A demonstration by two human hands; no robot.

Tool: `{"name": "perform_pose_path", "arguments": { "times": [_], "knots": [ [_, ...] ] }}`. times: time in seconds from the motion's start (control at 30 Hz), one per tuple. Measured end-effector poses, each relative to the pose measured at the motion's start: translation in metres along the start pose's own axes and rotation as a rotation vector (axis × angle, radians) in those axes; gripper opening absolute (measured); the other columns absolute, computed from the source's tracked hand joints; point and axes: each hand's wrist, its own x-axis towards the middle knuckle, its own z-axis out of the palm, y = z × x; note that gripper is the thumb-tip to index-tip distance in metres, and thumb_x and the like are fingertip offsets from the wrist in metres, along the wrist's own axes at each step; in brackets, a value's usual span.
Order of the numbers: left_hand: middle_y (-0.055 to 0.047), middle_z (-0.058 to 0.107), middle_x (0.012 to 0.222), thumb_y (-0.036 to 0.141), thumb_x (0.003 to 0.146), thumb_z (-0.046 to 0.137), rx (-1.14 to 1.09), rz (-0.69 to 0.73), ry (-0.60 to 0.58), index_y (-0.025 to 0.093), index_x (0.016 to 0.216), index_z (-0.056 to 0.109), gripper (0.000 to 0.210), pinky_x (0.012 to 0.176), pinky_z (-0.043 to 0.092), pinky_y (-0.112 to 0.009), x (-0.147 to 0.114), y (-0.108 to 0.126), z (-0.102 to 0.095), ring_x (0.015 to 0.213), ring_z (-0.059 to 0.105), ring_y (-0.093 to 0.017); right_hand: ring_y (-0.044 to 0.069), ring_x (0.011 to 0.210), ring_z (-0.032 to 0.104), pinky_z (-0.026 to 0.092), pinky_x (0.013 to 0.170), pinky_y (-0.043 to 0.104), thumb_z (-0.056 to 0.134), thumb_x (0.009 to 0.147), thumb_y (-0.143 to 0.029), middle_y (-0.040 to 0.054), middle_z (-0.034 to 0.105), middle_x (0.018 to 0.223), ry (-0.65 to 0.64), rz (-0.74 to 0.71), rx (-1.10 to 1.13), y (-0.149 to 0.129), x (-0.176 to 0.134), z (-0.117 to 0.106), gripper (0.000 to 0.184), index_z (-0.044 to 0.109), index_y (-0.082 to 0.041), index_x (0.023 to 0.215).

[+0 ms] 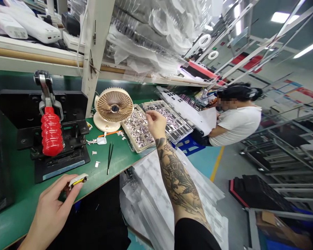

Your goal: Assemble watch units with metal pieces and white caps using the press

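Note:
My left hand (50,205) pinches a small white-cased device (78,180) between thumb and fingers, over the front edge of the green bench. A yellow strip shows along the device's side. My right hand (157,123) is raised over the trays, its thumb and fingertips pressed together; whatever they may hold is too small to make out. Beneath and beside it lies a compartment tray (137,150) full of small white and pinkish parts. Just behind stands a larger clear gridded tray (181,133) with more of these parts. Black tweezers (110,158) lie on the bench between my hands.
A black clamp press (73,135) with a red handle (51,132) stands at left. A beige fan (114,107) sits by the shelf post (97,45). Loose white pieces (97,164) lie on the bench. At right, a person in a white shirt (238,125) works at the bench.

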Motion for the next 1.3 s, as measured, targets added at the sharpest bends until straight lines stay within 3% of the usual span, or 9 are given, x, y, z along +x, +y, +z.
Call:
{"name": "perform_pose_path", "arguments": {
  "times": [0.2, 0.3, 0.4, 0.53, 0.7, 0.83, 1.07, 1.2, 1.3],
  "knots": [
    [-0.003, 0.081, 0.108, 0.04, 0.114, 0.069, -0.008, 0.025, -0.099, 0.025, 0.115, 0.08, 0.019, 0.081, 0.052, -0.029, 0.005, 0.024, -0.004, 0.088, 0.071, -0.018, 0.02, 0.091, 0.077, 0.065, 0.087, 0.038, 0.086, 0.098, -0.031, 0.0038, 0.083, 0.1, 0.139, -0.13, 0.439, -0.108, -0.126, -0.003, 0.013, 0.082, -0.024, 0.108],
    [-0.003, 0.077, 0.1, 0.035, 0.116, 0.066, -0.019, 0.043, -0.124, 0.023, 0.111, 0.077, 0.017, 0.078, 0.049, -0.03, 0.008, 0.031, -0.006, 0.082, 0.065, -0.017, 0.021, 0.089, 0.077, 0.065, 0.084, 0.041, 0.083, 0.099, -0.013, 0.0021, 0.082, 0.094, -0.19, -0.251, 0.751, -0.165, -0.202, 0.015, 0.016, 0.084, -0.028, 0.104],
    [-0.001, 0.07, 0.092, 0.031, 0.115, 0.066, -0.024, 0.071, -0.128, 0.022, 0.105, 0.074, 0.016, 0.076, 0.047, -0.03, 0.009, 0.033, -0.006, 0.079, 0.061, -0.016, 0.022, 0.088, 0.078, 0.066, 0.081, 0.043, 0.083, 0.097, -0.007, 0.0027, 0.084, 0.094, -0.344, -0.242, 0.932, -0.19, -0.247, 0.041, 0.024, 0.085, -0.029, 0.106],
    [0.0, 0.064, 0.086, 0.028, 0.114, 0.066, -0.017, 0.091, -0.101, 0.021, 0.101, 0.071, 0.016, 0.073, 0.044, -0.03, 0.009, 0.035, -0.003, 0.075, 0.056, -0.016, 0.023, 0.088, 0.077, 0.066, 0.08, 0.045, 0.083, 0.099, -0.012, 0.0029, 0.083, 0.091, -0.382, -0.187, 0.919, -0.186, -0.254, 0.061, 0.017, 0.085, -0.029, 0.103],
    [0.001, 0.061, 0.083, 0.027, 0.113, 0.064, -0.045, 0.084, -0.097, 0.02, 0.1, 0.071, 0.016, 0.071, 0.042, -0.03, 0.009, 0.036, -0.003, 0.073, 0.054, -0.015, 0.023, 0.098, 0.078, 0.068, 0.086, 0.042, 0.083, 0.1, -0.016, 0.005, 0.082, 0.105, -0.494, -0.274, 0.824, -0.175, -0.243, 0.051, 0.02, 0.085, -0.03, 0.114],
    [0.002, 0.058, 0.078, 0.036, 0.115, 0.061, -0.097, -0.001, -0.14, 0.02, 0.097, 0.069, 0.025, 0.068, 0.039, -0.03, 0.009, 0.035, -0.007, 0.07, 0.049, -0.015, 0.029, 0.121, 0.079, 0.07, 0.102, 0.048, 0.086, 0.101, -0.025, 0.0116, 0.078, 0.133, -0.59, -0.463, 0.641, -0.169, -0.248, 0.044, 0.047, 0.074, -0.031, 0.147],
    [0.003, 0.056, 0.077, 0.043, 0.116, 0.06, -0.109, 0.008, -0.229, 0.02, 0.087, 0.062, 0.037, 0.068, 0.04, -0.03, 0.012, 0.03, -0.018, 0.071, 0.047, -0.014, 0.032, 0.12, 0.081, 0.071, 0.099, 0.049, 0.082, 0.102, -0.018, 0.0141, 0.083, 0.133, -0.421, -0.839, 0.418, -0.168, -0.251, 0.038, 0.07, 0.058, -0.022, 0.167],
    [-0.001, 0.076, 0.092, 0.046, 0.112, 0.067, -0.042, -0.015, -0.219, 0.02, 0.102, 0.077, 0.03, 0.077, 0.053, -0.029, 0.003, 0.026, -0.024, 0.081, 0.066, -0.017, 0.027, 0.132, 0.077, 0.068, 0.112, 0.044, 0.077, 0.109, -0.029, 0.0111, 0.081, 0.141, -0.461, -0.751, 0.355, -0.173, -0.266, 0.032, 0.053, 0.064, -0.025, 0.16],
    [-0.001, 0.083, 0.104, 0.047, 0.105, 0.079, -0.014, -0.083, -0.025, 0.022, 0.118, 0.08, 0.029, 0.088, 0.064, -0.03, -0.003, 0.019, -0.027, 0.089, 0.076, -0.02, 0.025, 0.147, 0.069, 0.061, 0.125, 0.04, 0.078, 0.108, -0.044, 0.0148, 0.073, 0.154, -0.494, -0.623, 0.232, -0.151, -0.28, 0.021, 0.056, 0.066, -0.021, 0.158]
  ]
}}
